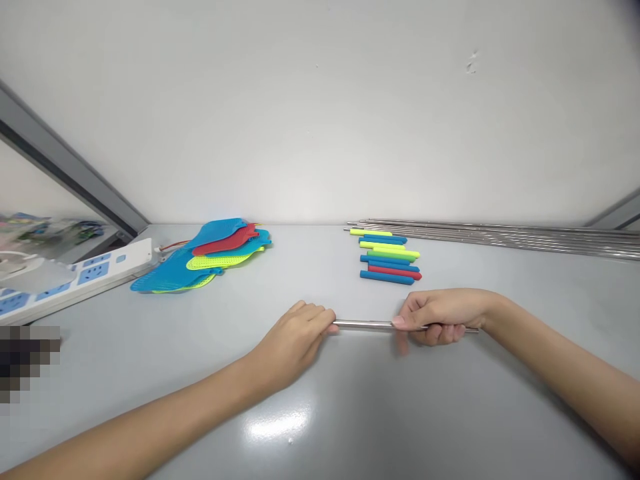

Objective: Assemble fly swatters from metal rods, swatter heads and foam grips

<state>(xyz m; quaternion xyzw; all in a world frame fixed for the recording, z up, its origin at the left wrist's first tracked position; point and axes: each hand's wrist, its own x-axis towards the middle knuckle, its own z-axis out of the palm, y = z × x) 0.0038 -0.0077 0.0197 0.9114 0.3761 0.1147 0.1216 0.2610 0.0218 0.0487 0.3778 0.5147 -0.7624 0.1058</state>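
A short length of shiny metal rod (364,325) lies level across the front of me, held in both hands above the grey table. My left hand (299,333) is closed around its left end, which the fingers hide. Farther right, my right hand (433,319) grips the rod between thumb and fingers, with the rod's right tip poking out past the palm. One finger of that hand is blurred. Just behind the right hand lies a group of coloured plastic handles (390,265) in blue, red, green and yellow.
Perforated fly swatter heads (173,268) in blue, red and yellow are piled at the back left. Beside them runs a white power strip (100,273) with a plug in it. Several long metal rods (500,235) lie along the wall (320,120) at the back right.
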